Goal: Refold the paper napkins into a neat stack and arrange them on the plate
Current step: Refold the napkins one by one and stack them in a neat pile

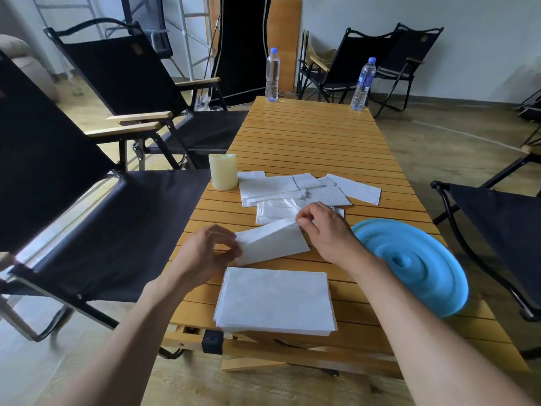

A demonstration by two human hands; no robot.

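Observation:
A white paper napkin (272,241) is held folded just above the slatted wooden table (310,136). My left hand (209,250) pinches its near left corner and my right hand (325,227) pinches its far right corner. A neat stack of folded napkins (275,300) lies at the table's near edge, below my hands. Several loose napkins (281,189) lie scattered beyond my hands. The blue plate (415,262) sits at the right, holding nothing.
A cream pillar candle (223,171) stands left of the loose napkins. Two water bottles (272,74) (363,83) stand at the table's far end. Black folding chairs (87,171) flank the table on both sides.

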